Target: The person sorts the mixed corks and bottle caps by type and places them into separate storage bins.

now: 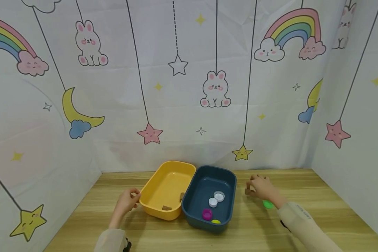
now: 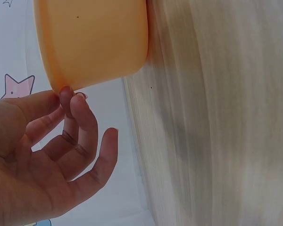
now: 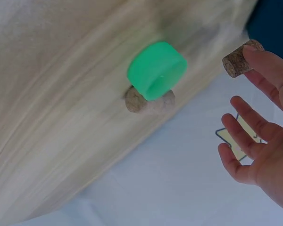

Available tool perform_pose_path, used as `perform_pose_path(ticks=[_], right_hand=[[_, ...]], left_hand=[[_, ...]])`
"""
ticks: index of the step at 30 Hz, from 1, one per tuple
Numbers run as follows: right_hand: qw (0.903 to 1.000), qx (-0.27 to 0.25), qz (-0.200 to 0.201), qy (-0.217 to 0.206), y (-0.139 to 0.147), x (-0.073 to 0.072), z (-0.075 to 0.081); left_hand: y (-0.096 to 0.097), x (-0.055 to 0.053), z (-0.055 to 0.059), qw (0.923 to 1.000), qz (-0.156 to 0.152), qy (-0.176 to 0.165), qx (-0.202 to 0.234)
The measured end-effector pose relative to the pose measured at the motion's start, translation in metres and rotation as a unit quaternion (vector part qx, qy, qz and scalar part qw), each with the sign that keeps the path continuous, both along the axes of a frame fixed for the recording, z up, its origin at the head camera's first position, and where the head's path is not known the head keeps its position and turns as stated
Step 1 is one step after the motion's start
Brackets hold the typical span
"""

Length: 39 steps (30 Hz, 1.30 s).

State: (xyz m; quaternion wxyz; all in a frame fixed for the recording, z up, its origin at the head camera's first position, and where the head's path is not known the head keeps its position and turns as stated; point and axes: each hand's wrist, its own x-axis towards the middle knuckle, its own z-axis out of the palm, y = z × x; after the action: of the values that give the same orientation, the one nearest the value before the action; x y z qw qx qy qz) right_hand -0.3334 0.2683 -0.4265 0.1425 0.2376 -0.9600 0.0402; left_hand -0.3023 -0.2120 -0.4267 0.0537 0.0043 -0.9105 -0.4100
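Note:
Between the thumb and fingertips of my right hand (image 1: 263, 187) a brown cork (image 3: 239, 61) is pinched, held to the right of the dark blue bin (image 1: 234, 189). Below that hand, a green bottle cap (image 3: 153, 70) is on the table, with another cork (image 3: 135, 100) beside it, partly hidden by the cap. My left hand (image 1: 126, 203) pinches the rim of the yellow bin (image 1: 154, 212) at its left side. Inside the yellow bin lie a cork piece (image 1: 167, 208) and a second one (image 1: 182, 196) against its right wall.
The blue bin stands against the yellow bin and contains a clear cap (image 1: 219, 196), a white cap (image 1: 212, 202), a purple cap (image 1: 207, 214) and a yellow cap (image 1: 216, 222). A patterned white curtain (image 1: 182, 105) hangs behind the wooden table (image 1: 163, 238) and at both sides.

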Motion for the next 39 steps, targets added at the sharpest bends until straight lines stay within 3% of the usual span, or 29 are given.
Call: perform_pose_path(ticks=[14, 25, 39], right_hand=[[0.9997, -0.02, -0.013, 0.001, -0.011, 0.003, 0.033], [0.9996, -0.017, 0.009, 0.022, -0.032, 0.006, 0.045], [0.9991, -0.006, 0.036, 0.022, -0.081, 0.006, 0.056]], left_hand=[[0.0, 0.001, -0.001, 1.0, 0.002, -0.001, -0.001], [0.0, 0.0, -0.001, 1.0, 0.0, 0.001, 0.0], [0.0, -0.001, 0.0, 1.0, 0.001, 0.002, -0.004]])
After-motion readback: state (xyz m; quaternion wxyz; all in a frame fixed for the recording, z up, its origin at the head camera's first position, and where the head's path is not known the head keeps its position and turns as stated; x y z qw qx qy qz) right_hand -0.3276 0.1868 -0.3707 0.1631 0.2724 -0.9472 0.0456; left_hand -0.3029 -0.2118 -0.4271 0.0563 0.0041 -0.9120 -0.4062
